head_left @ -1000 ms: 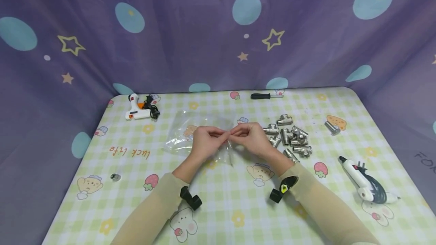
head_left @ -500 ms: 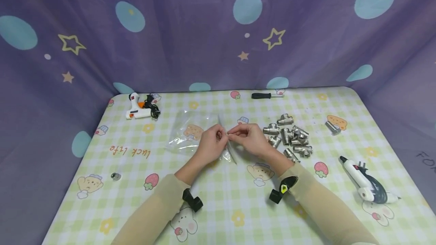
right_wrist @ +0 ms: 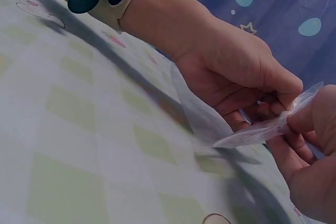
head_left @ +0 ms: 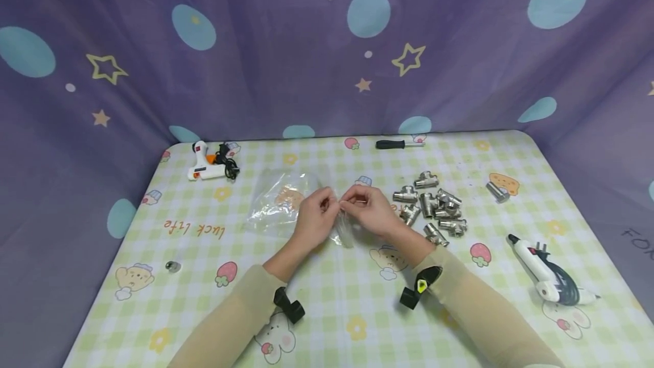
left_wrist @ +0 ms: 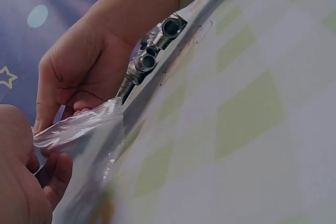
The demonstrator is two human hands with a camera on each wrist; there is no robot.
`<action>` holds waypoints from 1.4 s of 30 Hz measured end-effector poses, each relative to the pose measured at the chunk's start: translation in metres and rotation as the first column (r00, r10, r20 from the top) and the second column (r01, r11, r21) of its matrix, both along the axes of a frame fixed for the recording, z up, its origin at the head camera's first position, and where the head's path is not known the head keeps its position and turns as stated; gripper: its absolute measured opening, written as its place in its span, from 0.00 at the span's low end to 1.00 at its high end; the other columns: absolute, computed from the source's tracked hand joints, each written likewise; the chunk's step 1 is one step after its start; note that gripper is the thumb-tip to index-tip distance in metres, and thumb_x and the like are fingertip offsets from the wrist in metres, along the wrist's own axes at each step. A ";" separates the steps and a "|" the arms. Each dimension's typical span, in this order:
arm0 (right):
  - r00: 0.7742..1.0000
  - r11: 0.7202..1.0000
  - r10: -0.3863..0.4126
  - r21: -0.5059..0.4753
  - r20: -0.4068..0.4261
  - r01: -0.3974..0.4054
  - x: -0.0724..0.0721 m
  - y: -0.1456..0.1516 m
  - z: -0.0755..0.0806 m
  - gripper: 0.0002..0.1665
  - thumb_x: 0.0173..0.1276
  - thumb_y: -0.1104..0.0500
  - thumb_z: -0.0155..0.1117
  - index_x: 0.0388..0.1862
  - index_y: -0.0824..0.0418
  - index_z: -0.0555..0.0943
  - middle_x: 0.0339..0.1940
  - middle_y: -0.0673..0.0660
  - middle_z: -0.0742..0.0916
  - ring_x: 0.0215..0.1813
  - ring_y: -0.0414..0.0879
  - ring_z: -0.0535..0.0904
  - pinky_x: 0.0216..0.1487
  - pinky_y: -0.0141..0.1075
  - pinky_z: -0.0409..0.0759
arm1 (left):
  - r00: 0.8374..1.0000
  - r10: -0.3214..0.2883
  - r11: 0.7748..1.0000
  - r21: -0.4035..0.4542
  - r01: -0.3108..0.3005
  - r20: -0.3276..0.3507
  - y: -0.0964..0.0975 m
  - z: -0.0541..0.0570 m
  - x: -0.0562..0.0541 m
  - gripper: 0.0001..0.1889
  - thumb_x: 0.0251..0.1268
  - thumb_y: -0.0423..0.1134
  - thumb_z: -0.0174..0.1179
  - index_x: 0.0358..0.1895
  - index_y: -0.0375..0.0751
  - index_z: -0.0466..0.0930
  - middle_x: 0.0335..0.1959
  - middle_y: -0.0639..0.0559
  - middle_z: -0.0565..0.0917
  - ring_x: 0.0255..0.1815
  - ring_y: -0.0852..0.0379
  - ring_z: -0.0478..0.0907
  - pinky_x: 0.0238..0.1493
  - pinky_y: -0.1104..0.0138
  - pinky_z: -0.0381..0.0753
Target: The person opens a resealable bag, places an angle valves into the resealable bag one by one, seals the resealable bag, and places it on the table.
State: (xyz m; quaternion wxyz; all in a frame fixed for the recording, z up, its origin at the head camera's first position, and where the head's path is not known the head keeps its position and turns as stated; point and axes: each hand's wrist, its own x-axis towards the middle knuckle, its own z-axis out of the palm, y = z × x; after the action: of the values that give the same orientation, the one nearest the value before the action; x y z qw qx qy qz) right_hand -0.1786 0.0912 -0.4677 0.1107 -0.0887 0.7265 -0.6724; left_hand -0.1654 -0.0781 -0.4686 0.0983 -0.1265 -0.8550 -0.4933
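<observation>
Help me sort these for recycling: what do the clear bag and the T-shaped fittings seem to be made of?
Clear bag: likely thin, glossy plastic film; it is see-through, with creases catching the light.
T-shaped fittings: probably metal, polished or plated, given their silvery sheen; which metal, I can't tell.

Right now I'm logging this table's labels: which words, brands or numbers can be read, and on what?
"luck life": tablecloth, upside down.
"FO", third letter unclear: curtain.
Red lettering beside fittings: partly hidden, unreadable.
Glue gun, dark label: too small to read.
</observation>
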 end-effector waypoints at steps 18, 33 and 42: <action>0.981 0.963 0.040 0.268 -0.188 0.012 0.000 0.002 0.012 0.06 0.69 0.62 0.76 0.44 0.60 0.93 0.40 0.57 0.94 0.39 0.42 0.88 0.47 0.32 0.90 | 0.997 -0.016 0.999 0.050 0.012 0.080 -0.005 0.000 0.002 0.14 0.78 0.40 0.60 0.28 0.43 0.78 0.19 0.49 0.80 0.19 0.61 0.72 0.23 0.74 0.69; 0.984 0.971 0.010 0.236 -0.175 0.032 -0.002 0.002 0.012 0.05 0.71 0.62 0.74 0.42 0.62 0.92 0.36 0.59 0.93 0.33 0.42 0.88 0.38 0.31 0.89 | 1.000 0.012 0.999 -0.034 -0.011 0.020 -0.006 0.002 -0.002 0.14 0.74 0.35 0.56 0.26 0.42 0.81 0.18 0.53 0.77 0.21 0.62 0.70 0.25 0.73 0.68; 0.988 0.979 0.029 0.203 -0.152 0.002 -0.002 0.001 0.012 0.04 0.72 0.64 0.72 0.42 0.63 0.91 0.36 0.58 0.92 0.32 0.40 0.84 0.35 0.28 0.85 | 0.999 -0.047 0.999 -0.018 0.048 0.024 -0.005 0.001 -0.003 0.18 0.83 0.38 0.54 0.27 0.40 0.77 0.16 0.50 0.78 0.18 0.65 0.70 0.21 0.73 0.69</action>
State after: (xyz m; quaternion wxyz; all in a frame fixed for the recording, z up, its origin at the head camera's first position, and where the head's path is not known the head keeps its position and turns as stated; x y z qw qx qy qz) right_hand -0.1804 0.0925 -0.4554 0.0673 -0.1334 0.7970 -0.5852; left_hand -0.1688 -0.0829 -0.4678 0.0752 -0.1419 -0.8573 -0.4892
